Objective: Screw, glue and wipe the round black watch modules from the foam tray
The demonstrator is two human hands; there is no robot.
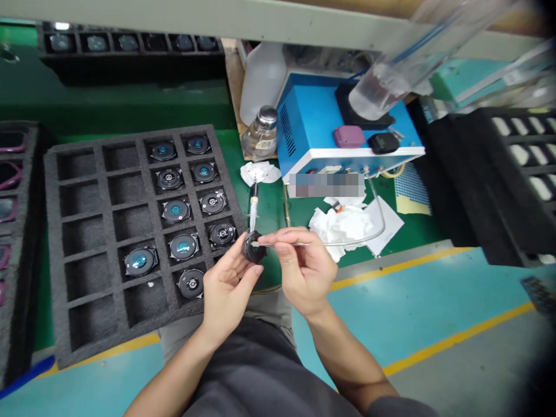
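My left hand (228, 289) holds a dark round watch body (253, 248) by its edge, thumb below and fingers at the side. Closed in a pinch, my right hand (304, 266) grips a thin clear tube (343, 244), whose tip rests on or just over the watch body. The tube curves up toward a blue box (310, 116). Left of my hands lies a grey foam tray (98, 223) with watch bodies in its right-hand compartments. A syringe (253, 202) lies just beyond the held watch body, its tip on white tissue (259, 172).
A glass bottle with a metal cap (260, 134) and a white plastic bottle (263, 81) stand behind. Crumpled tissues (343, 226) lie right of my hands. Another foam tray (26, 231) is at far left, black trays (482, 174) at right. A shelf edge (174, 20) crosses the top.
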